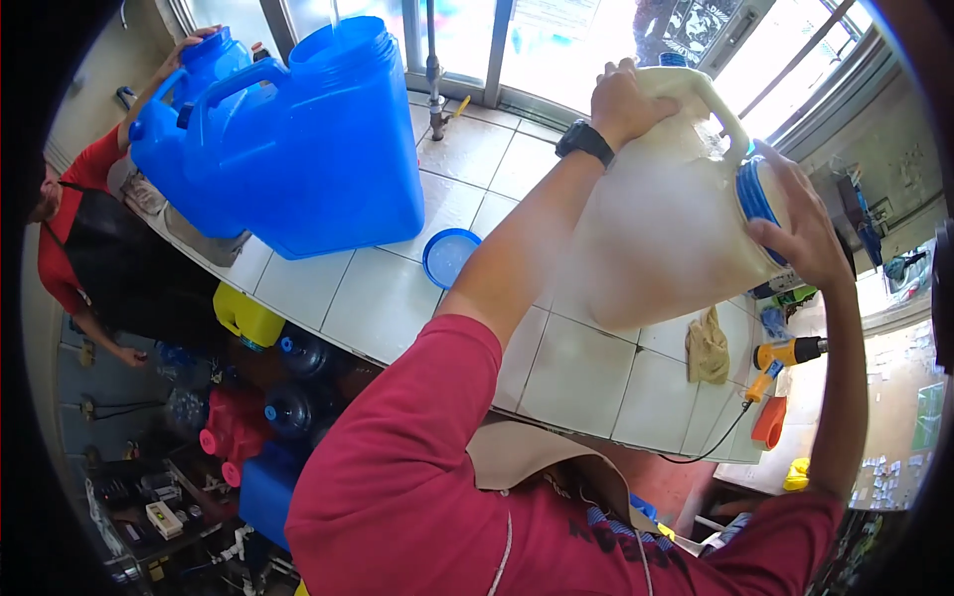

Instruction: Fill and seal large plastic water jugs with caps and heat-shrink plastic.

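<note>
My left hand (633, 104), with a black watch on its wrist, rests on the top of a large whitish plastic water jug (663, 216) beside its handle. My right hand (801, 216) is spread over the blue-rimmed round cap (760, 205) on the jug's right side. Left of it on the tiled counter stands an open blue plastic jug (328, 156), with water running into its wide mouth. A round blue lid (450, 257) lies between the two jugs. Whether the whitish jug touches the counter I cannot tell.
A co-worker in a red shirt (97, 171) stands at far left, one hand on another blue jug (216, 59). A pipe with a yellow valve (438, 112) rises by the window. A tan cloth (708, 346), yellow heat gun (786, 354) with cord and orange tape dispenser (769, 423) lie at right.
</note>
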Motion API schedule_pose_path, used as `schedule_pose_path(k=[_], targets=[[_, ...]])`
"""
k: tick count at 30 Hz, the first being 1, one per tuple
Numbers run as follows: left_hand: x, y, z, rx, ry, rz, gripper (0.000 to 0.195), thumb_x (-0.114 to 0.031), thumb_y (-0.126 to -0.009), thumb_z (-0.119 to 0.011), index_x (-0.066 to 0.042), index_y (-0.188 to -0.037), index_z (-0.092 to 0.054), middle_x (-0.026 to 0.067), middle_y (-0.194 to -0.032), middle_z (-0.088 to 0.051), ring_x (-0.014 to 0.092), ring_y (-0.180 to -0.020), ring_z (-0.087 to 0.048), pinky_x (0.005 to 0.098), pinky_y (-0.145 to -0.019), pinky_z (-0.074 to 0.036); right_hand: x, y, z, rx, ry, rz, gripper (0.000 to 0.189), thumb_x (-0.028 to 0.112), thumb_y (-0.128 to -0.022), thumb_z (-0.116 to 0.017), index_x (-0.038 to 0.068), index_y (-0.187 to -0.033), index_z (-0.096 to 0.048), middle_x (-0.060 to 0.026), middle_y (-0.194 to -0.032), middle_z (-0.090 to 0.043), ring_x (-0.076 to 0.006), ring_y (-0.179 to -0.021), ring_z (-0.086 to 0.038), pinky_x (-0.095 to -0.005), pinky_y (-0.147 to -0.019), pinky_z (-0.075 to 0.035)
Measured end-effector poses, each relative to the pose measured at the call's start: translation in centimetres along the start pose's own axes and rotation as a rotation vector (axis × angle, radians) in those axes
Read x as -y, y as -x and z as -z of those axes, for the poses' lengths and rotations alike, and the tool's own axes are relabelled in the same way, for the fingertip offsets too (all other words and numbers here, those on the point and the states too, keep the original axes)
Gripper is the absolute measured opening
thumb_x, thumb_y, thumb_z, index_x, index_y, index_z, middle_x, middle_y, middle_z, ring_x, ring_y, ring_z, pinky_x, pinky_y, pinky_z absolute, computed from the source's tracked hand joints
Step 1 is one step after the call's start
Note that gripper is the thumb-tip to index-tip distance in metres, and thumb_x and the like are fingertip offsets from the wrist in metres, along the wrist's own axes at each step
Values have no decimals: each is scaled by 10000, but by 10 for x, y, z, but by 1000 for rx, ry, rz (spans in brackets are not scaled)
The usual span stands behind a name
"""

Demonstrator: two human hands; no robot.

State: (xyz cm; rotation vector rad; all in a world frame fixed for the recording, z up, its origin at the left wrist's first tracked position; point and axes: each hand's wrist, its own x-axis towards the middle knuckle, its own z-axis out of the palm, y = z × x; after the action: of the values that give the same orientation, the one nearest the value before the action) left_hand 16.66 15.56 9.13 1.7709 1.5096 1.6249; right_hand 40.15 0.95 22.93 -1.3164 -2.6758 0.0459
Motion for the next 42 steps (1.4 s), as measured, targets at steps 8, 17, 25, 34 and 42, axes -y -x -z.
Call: schedule_pose_path(k=[8, 17, 25, 34, 42], targets=[[42, 1, 12, 119, 969, 231, 944, -546, -768, -713, 77, -1392, -380, 224, -1197, -597, 309, -1088, -585, 387, -886, -486, 36, -2, 0, 58, 206, -510, 999, 656, -724, -598, 140, -1515, -270, -290, -1416, -411, -450, -1308, -411, -487, -1088, -333], [367, -41, 140, -403, -238, 463, 928, -468, -789, -695, 165, -1372, -348, 329, -1330, -484, 392, -1107, -592, 451, -978, -443, 62, -7, 0, -75, 70, -412, 996, 605, -690, -647, 220, -1525, -266, -238, -1405, -449, -428, -1284, -453, -481, -1069, -373], [296, -24, 79, -715, 703, 707, 156, -171, -809, -681, -107, -778, -542, -1, -599, -495, 127, -442, -486, 272, -390, -400, 22, -5, 9, 60, -12, -331, 1050, 525, -641, -764, 174, -1514, -296, -210, -1429, -408, -371, -1301, -444, -426, -1070, -395], [49, -15, 45, 135, 412, -149, 631, -382, -844, -714, 66, -1258, -549, 185, -1218, -596, 225, -1094, -585, 337, -921, -475, -26, 7, 0, -3, 52, 278, 939, 469, -653, -787, 121, -1439, -409, -208, -1424, -421, -395, -1314, -413, -484, -1097, -333], [-4, 0, 5, 68, 282, 140, 754, -491, -598, -853, 25, -1110, -653, 122, -983, -703, 185, -865, -676, 314, -781, -534, -9, 10, -16, -163, 54, 184, 641, 324, -756, -717, 70, -1315, -533, -144, -1291, -549, -307, -1216, -511, -410, -1059, -365]])
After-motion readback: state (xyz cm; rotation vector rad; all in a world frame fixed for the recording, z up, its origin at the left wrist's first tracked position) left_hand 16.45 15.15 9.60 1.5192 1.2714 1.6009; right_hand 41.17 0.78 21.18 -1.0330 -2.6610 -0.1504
